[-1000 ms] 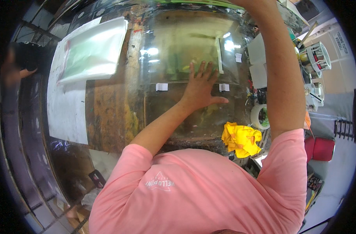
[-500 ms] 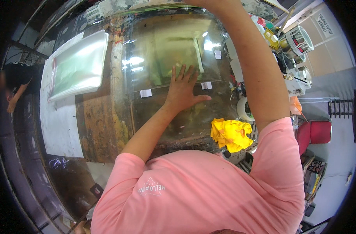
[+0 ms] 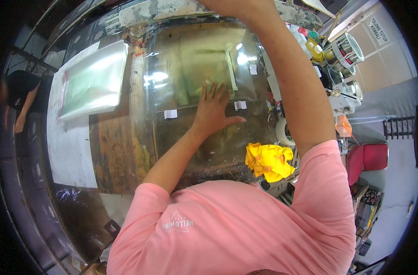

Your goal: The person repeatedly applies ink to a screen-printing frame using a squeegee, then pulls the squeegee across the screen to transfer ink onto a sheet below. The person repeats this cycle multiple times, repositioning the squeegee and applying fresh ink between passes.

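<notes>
Left hand (image 3: pixel 210 112): fingers spread wide on the clear sheet (image 3: pixel 203 59); even pressure would suit.
Clear sheet: flat on the bench (image 3: pixel 119 137).
Right arm (image 3: pixel 300 73): extends beyond sheet; fingers unseen, cannot tell.
Yellow cloth (image 3: pixel 269 161): near-right of sheet.

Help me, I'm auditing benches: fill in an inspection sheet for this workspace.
Surface: table, stained and worn.
Job's things: glossy pane with three white tabs nearby; stack of clear sheets on paper, left.
Clutter: crumpled yellow cloth near the front edge; tape roll; cans at right.
Grip: left hand spread on the pane; right hand cut off by the top edge, state unclear.
Cables: perhaps a thin cord on the right wall.
Surroundings: red chair at right; another person at left.
</notes>
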A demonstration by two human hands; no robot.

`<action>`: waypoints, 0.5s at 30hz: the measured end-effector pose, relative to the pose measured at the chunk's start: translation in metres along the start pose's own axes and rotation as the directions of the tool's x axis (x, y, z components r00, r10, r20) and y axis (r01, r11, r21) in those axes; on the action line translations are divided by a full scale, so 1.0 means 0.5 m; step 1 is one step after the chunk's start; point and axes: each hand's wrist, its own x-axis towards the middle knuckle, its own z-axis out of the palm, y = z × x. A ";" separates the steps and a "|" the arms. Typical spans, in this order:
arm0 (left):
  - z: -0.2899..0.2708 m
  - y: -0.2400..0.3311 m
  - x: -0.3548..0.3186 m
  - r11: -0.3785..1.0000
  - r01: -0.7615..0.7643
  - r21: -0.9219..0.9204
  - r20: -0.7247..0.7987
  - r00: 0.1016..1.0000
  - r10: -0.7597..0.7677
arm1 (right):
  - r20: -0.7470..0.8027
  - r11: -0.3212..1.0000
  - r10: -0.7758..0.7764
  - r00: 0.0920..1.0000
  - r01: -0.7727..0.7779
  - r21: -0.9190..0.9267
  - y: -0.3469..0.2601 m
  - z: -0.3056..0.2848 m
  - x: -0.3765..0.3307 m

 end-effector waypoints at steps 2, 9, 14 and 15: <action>-0.001 0.000 0.000 1.000 0.012 0.003 0.028 1.000 -0.012 | -0.008 1.000 -0.001 1.000 0.001 0.005 0.000 0.001 0.002; -0.013 0.007 0.000 0.999 0.041 -0.004 0.034 0.999 -0.041 | -0.028 1.000 -0.025 0.999 0.024 -0.011 -0.009 -0.009 -0.001; -0.142 -0.024 0.014 0.898 0.269 -0.347 -0.226 0.906 -0.358 | -0.092 1.000 -0.004 0.996 0.005 0.005 -0.009 0.003 -0.016; -0.187 -0.044 0.019 0.724 0.401 -0.561 -0.218 0.773 -0.596 | -0.091 1.000 -0.008 0.996 0.009 0.009 -0.011 0.008 -0.028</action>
